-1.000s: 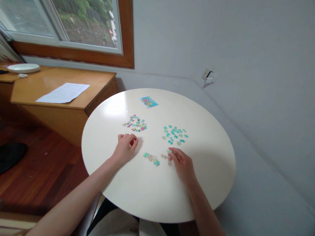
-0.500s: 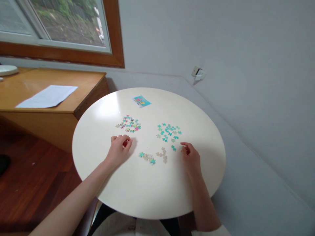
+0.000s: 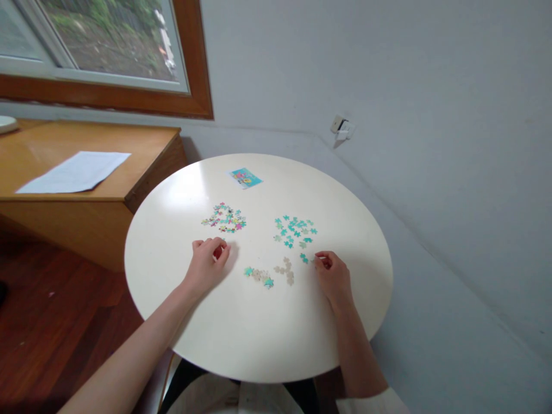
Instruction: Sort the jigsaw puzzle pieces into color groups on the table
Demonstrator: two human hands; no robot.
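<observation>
My left hand [image 3: 209, 260] rests on the table just below a cluster of multicoloured puzzle pieces [image 3: 238, 226]. Its fingers are curled into a pinch, and whatever they may hold is hidden. Across the table, my right hand [image 3: 334, 273] is closed, thumb and forefinger together, with a small pale puzzle piece [image 3: 313, 261] at the fingertips. A single teal puzzle piece [image 3: 304, 258] lies just left of those fingertips. Beyond it spreads a group of teal puzzle pieces [image 3: 297, 234]. Between my hands lie grey, face-down puzzle pieces [image 3: 289, 277] and a strip of grey and teal pieces [image 3: 259, 275].
The pieces lie on a round white table [image 3: 259, 339]. A colourful picture card [image 3: 245, 178] is near its far edge. To the left stands a wooden desk [image 3: 142, 138] with white paper [image 3: 75, 172]. A wall socket [image 3: 342, 127] is on the wall behind.
My right hand has shifted slightly left, closer to the single teal piece, and a pale piece now shows at its fingertips. My left hand stays nearly still. The view has turned slightly.
</observation>
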